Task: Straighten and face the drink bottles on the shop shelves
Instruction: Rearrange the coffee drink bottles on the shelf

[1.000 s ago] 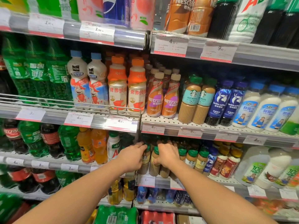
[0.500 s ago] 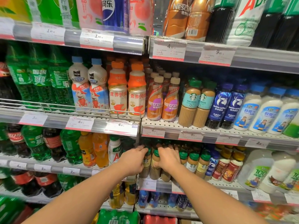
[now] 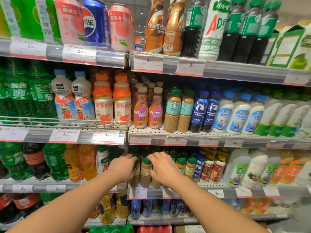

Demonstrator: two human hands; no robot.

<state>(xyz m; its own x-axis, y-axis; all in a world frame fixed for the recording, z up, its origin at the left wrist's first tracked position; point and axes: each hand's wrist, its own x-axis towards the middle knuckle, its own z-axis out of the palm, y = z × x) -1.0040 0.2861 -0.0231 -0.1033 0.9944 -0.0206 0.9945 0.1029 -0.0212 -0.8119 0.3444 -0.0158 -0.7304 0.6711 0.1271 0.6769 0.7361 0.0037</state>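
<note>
both hands (image 3: pixel 123 167) (image 3: pixel 164 167) grip green-capped coffee bottles (image 3: pixel 146 172).

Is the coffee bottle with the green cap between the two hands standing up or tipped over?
Standing up. The coffee bottle has its green cap on top and its base on the shelf.

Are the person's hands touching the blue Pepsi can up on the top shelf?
No, both the left hand and right hand are down at the green-capped coffee bottles, far below the Pepsi can.
</note>
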